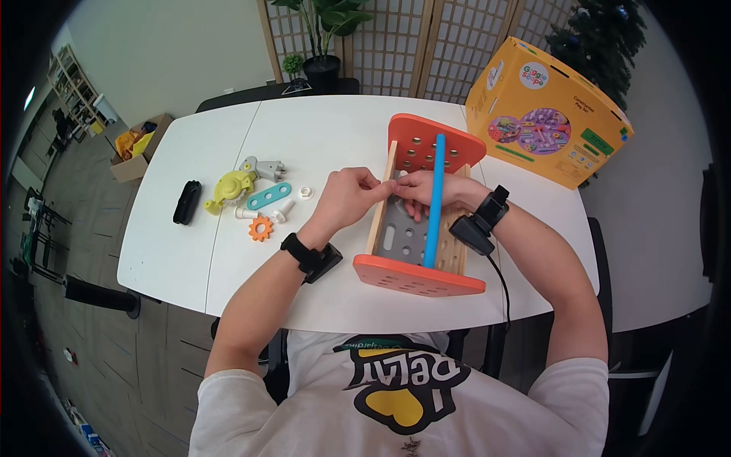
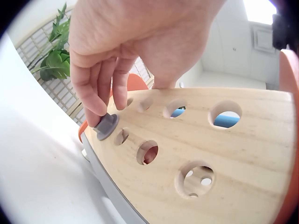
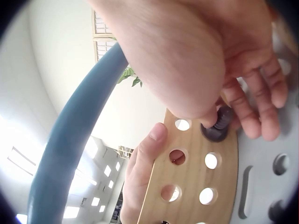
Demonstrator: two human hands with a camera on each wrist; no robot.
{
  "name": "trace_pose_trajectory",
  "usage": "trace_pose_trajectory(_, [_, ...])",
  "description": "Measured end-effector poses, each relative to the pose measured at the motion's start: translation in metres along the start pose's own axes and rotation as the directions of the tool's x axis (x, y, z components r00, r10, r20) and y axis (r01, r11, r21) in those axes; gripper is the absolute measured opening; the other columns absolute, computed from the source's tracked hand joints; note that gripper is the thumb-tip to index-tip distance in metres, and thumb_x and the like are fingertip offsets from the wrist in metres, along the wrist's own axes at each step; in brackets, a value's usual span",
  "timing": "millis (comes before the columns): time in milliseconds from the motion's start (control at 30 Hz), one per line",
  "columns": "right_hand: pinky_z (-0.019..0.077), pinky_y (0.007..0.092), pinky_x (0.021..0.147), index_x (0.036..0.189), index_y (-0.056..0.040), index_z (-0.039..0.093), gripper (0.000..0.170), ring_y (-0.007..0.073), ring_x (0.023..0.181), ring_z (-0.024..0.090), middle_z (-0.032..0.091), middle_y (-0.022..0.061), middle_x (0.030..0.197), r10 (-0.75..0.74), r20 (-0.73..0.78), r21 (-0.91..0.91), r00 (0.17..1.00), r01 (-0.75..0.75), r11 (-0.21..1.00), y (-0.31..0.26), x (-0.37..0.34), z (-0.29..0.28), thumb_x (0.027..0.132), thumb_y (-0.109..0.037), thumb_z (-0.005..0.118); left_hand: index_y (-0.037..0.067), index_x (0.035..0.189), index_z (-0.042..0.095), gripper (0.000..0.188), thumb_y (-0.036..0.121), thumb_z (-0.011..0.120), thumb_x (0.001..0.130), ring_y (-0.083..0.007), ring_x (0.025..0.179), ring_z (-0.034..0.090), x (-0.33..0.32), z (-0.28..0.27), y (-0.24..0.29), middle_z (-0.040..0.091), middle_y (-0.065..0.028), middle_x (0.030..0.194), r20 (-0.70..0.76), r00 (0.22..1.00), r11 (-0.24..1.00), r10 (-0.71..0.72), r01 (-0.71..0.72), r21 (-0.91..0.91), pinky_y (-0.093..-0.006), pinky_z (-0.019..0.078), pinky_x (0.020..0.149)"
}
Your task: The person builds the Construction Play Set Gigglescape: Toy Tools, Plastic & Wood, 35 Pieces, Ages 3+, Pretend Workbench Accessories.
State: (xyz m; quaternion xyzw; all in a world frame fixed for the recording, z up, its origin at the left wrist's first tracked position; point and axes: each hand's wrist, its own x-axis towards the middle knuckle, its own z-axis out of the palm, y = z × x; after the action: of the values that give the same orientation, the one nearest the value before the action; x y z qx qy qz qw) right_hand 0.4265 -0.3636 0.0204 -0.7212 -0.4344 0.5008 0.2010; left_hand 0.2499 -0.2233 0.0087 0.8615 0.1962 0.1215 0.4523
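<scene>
A toy toolbox has orange end panels, a wooden side panel full of round holes, a grey base and a blue bar handle. Outside the wooden side, my left hand holds the grey flanged head of a bolt at a hole near the far end, its thumb over the panel's top edge. My right hand reaches under the blue bar into the box. There its thumb and forefinger pinch a dark grey nut at the bolt's ridged end, against the panel's inner face.
Left of the box lie a yellow-green toy piece, a grey toy piece, a teal strip, an orange gear, white screws and a white nut. A black case lies farther left; a yellow carton stands back right.
</scene>
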Motion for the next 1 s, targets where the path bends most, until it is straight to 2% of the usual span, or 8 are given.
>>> trace_pose_trajectory(133, [0.0511,0.0250,0.062,0.114,-0.0070,0.063,0.046,0.0084,0.073,0.067,0.066,-0.0017,0.079,0.035,-0.003,0.019,0.999,-0.035,0.999,-0.001,0.001,0.001,0.113,-0.047,0.040,-0.004,0.087,0.075,0.048,0.043,0.077,0.091,-0.0179,0.075,0.070,-0.001,0.002,-0.002,0.075,-0.0142,0.080,-0.021,1.000,1.000,0.005,-0.005,0.006,-0.0317,0.0558,0.073])
trace_pose_trajectory(333, [0.0541,0.0390,0.074,0.099,-0.0008,0.074,0.043,0.0283,0.075,0.068,0.070,0.0154,0.081,-0.131,-0.301,-0.410,0.944,-0.004,0.912,-0.006,-0.027,-0.009,0.106,-0.039,0.055,-0.001,0.101,0.075,0.045,0.044,0.074,0.095,-0.0246,0.097,0.074,-0.007,-0.005,0.008,0.077,-0.0153,0.103,0.012,1.000,0.998,-0.003,0.002,0.060,-0.0349,0.0571,0.084])
trace_pose_trajectory(433, [0.0538,0.0408,0.076,0.098,0.0000,0.074,0.035,0.0363,0.080,0.068,0.071,0.0200,0.088,-0.371,-0.339,-0.605,0.864,0.102,0.790,0.029,-0.034,-0.020,0.102,-0.032,0.060,0.004,0.107,0.074,0.041,0.043,0.072,0.095,-0.0297,0.116,0.069,-0.029,-0.013,0.020,0.073,-0.0151,0.124,-0.035,0.956,0.956,0.292,-0.293,-0.012,-0.0403,0.0554,0.094])
trace_pose_trajectory(567, [0.0531,0.0395,0.084,0.102,0.0008,0.071,0.018,0.0339,0.094,0.069,0.073,0.0174,0.098,-0.340,-0.495,-0.537,0.800,0.026,0.843,-0.006,-0.090,-0.026,0.094,-0.013,0.061,0.006,0.099,0.076,0.045,0.048,0.082,0.084,-0.0332,0.122,0.065,-0.057,-0.034,0.023,0.070,-0.0132,0.132,0.203,0.771,0.796,0.604,-0.569,-0.205,-0.0447,0.0517,0.101])
trace_pose_trajectory(667, [0.0546,0.0412,0.080,0.105,0.0017,0.069,0.025,0.0355,0.084,0.068,0.071,0.0177,0.092,-0.579,-0.680,-0.581,0.450,0.151,0.800,0.003,-0.104,-0.032,0.097,-0.021,0.062,0.006,0.090,0.078,0.047,0.047,0.090,0.071,-0.0325,0.118,0.065,-0.066,-0.046,0.024,0.072,-0.0115,0.127,0.298,0.632,0.698,0.716,-0.655,-0.289,-0.0429,0.0511,0.101])
trace_pose_trajectory(767, [0.0548,0.0395,0.080,0.115,0.0008,0.067,0.030,0.0309,0.084,0.070,0.072,0.0145,0.096,-0.706,-0.656,-0.708,0.266,0.106,0.698,0.020,-0.100,-0.037,0.100,-0.025,0.063,0.007,0.089,0.078,0.035,0.037,0.090,0.076,-0.0313,0.115,0.066,-0.075,-0.052,0.025,0.074,-0.0112,0.122,0.326,0.622,0.697,0.712,-0.684,-0.217,-0.0421,0.0521,0.098])
trace_pose_trajectory(867, [0.0549,0.0398,0.081,0.121,-0.0002,0.065,0.033,0.0290,0.084,0.070,0.074,0.0141,0.098,-0.524,-0.721,-0.448,0.455,0.270,0.852,0.038,-0.097,-0.040,0.103,-0.028,0.061,0.006,0.086,0.076,0.027,0.028,0.089,0.078,-0.0303,0.110,0.068,-0.076,-0.064,0.024,0.076,-0.0106,0.118,0.294,0.674,0.731,0.677,-0.660,-0.172,-0.0415,0.0530,0.095])
trace_pose_trajectory(1000, [0.0538,0.0357,0.077,0.116,0.0016,0.067,0.036,0.0225,0.081,0.070,0.074,0.0136,0.092,-0.434,-0.770,-0.368,0.467,0.231,0.901,0.043,-0.109,-0.037,0.104,-0.032,0.061,0.004,0.088,0.074,0.027,0.025,0.089,0.080,-0.0285,0.104,0.069,-0.073,-0.081,0.015,0.076,-0.0097,0.111,0.184,0.770,0.782,0.612,-0.623,0.005,-0.0394,0.0549,0.090])
